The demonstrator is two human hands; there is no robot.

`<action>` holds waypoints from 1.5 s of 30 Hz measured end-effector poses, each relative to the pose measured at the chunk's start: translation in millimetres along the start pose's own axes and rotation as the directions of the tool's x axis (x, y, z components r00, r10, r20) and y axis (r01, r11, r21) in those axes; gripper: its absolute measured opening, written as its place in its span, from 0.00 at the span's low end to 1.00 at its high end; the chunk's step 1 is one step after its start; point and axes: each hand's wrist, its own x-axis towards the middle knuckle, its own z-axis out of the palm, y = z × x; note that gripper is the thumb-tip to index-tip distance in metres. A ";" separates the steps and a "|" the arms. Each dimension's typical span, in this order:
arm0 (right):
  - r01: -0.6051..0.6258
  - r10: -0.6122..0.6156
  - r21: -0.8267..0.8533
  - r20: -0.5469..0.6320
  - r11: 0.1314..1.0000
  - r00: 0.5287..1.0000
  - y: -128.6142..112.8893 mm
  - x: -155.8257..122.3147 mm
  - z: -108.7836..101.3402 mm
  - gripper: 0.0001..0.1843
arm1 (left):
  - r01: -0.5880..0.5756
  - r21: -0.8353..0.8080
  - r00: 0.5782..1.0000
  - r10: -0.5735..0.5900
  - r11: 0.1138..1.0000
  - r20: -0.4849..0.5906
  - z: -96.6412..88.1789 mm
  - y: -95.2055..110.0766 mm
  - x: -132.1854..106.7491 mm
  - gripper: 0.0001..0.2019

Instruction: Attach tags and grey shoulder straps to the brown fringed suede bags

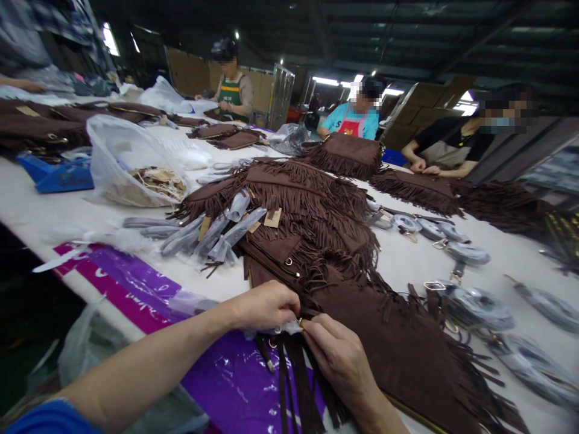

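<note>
Head cam: right hand (341,355) is pinching a small gold fitting (300,323) by the edge of a fringed brown bag (375,325) lying on the table (402,259). Left hand (269,304) is curled up right beside it, can't tell what it's gripping. Purple plastic (235,380) underneath, wrapped coiled straps (491,310) off right.

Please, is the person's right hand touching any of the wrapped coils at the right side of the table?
Apart. The head view shows the right hand left of the wrapped coils, with a brown fringed bag between them.
</note>
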 end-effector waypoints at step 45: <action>-0.379 0.291 0.589 0.242 0.714 0.925 2.5 17.2 -32.1 0.01 | -0.035 -0.872 0.941 -0.278 0.489 -0.193 14.2 -1.7 13.9 0.07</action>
